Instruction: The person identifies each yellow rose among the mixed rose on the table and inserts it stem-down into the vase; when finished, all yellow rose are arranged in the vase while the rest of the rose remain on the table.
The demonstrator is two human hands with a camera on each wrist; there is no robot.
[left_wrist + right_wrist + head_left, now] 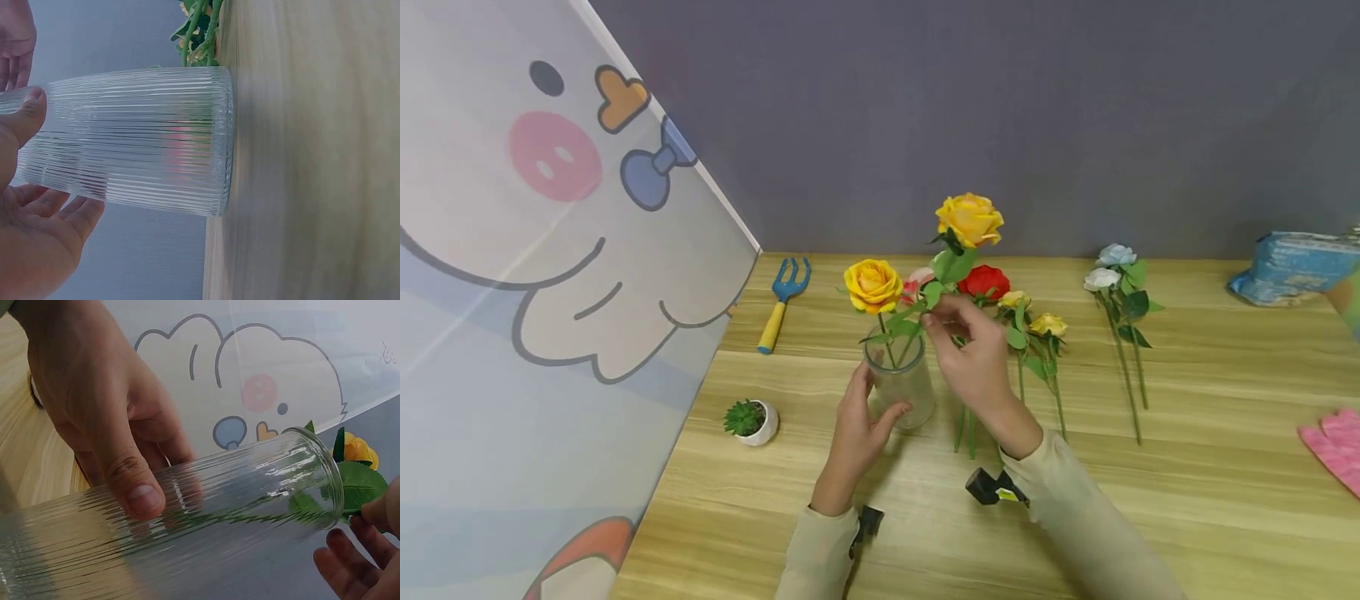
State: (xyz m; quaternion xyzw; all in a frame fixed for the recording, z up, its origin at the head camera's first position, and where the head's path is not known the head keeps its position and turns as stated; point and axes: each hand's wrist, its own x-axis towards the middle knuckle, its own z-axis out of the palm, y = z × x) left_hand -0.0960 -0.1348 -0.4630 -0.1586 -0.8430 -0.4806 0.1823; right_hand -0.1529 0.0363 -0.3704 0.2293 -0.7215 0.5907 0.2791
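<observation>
A clear ribbed glass vase stands on the wooden table, its ribs showing closely in the left wrist view. My left hand grips the vase's side, thumb in front and fingers around the far side. One yellow rose leans in the vase at the left. My right hand pinches the leafy stem of a taller yellow rose just above the rim. Through the glass, green stems show in the right wrist view. Where the taller rose's stem ends is hard to make out.
Behind my right hand lie a red rose and small yellow roses. Pale blue and white roses lie further right. A toy fork and potted succulent are left; a blue packet and pink glove are right.
</observation>
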